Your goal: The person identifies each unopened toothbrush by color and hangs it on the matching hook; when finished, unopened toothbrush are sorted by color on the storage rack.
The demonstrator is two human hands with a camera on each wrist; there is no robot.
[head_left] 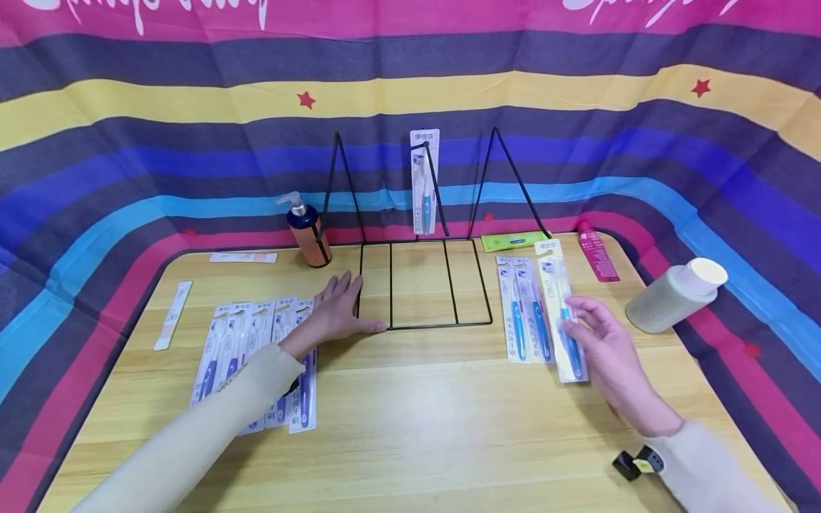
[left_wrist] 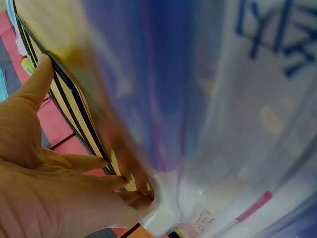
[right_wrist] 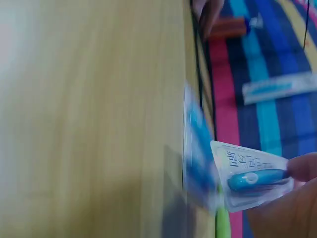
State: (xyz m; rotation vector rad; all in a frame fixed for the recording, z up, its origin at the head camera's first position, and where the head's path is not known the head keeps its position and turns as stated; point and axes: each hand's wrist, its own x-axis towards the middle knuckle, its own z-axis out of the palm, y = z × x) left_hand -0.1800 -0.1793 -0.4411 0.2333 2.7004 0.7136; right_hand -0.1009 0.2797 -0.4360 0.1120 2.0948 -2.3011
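My right hand [head_left: 606,349] pinches a blue toothbrush in its blister pack [head_left: 564,320] by the right edge. In the right wrist view, the held toothbrush pack [right_wrist: 257,181] is tilted and raised off the wood. Two more blue toothbrush packs [head_left: 524,310] lie just left of it. My left hand [head_left: 336,310] is spread at the left side of a black wire rack [head_left: 426,327], and the left wrist view shows its thumb against the wire. One blue toothbrush pack [head_left: 425,192] hangs upright on the rack's middle prong. Several purple toothbrush packs [head_left: 256,331] lie partly under my left forearm.
A pump bottle [head_left: 311,239] stands left of the rack. A green tube [head_left: 509,241], a pink tube [head_left: 599,253] and a tilted white-capped bottle [head_left: 670,296] are at the right. Two slim sachets [head_left: 173,315] lie at the left. Striped cloth [head_left: 192,164] borders the table.
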